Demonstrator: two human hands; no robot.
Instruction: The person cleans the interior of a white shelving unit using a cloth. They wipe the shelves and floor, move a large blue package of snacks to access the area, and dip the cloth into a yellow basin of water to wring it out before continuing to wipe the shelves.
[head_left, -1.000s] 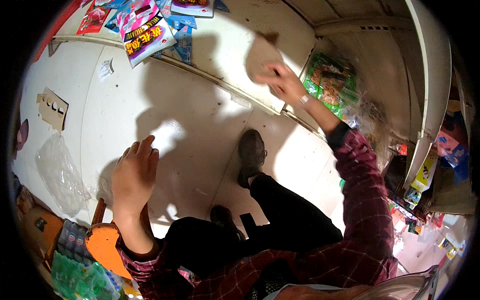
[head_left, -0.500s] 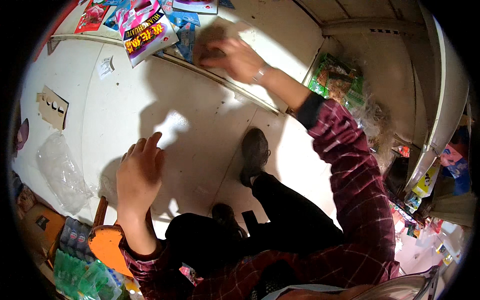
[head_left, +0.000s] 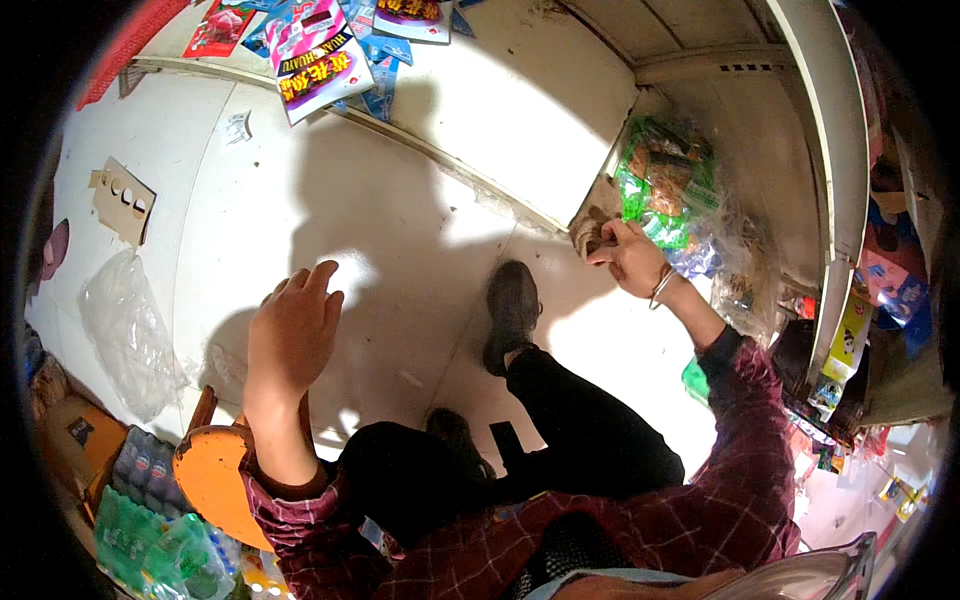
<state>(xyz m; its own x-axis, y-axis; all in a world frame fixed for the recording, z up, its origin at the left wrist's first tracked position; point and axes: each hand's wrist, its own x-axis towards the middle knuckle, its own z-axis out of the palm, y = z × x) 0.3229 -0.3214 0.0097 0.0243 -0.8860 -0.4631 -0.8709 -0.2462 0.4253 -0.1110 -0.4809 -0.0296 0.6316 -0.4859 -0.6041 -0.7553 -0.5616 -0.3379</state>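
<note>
My right hand [head_left: 635, 262] is closed on a bunched brownish-grey rag [head_left: 588, 232], beside the near right corner of a low white shelf board [head_left: 490, 100]. Just beyond this hand lie green and clear plastic packets [head_left: 660, 170] with brown contents. My left hand [head_left: 293, 325] hangs over the white floor with its fingers stretched out and nothing in it. At the far left of the board lie pink-and-white packets [head_left: 318, 70], blue packets [head_left: 382, 85] and a red packet [head_left: 217, 30].
An orange stool [head_left: 215, 480] stands at my left, near bottles in green wrap [head_left: 150, 540]. Clear plastic film [head_left: 125, 335] and a piece of cardboard with holes [head_left: 125, 200] lie on the tiled floor [head_left: 390, 300]. A pale upright panel [head_left: 838, 150] rises on the right.
My right hand has moved with the rag from the middle of the shelf board to its near right corner. The left hand has stayed nearly in place, and the view has shifted slightly.
</note>
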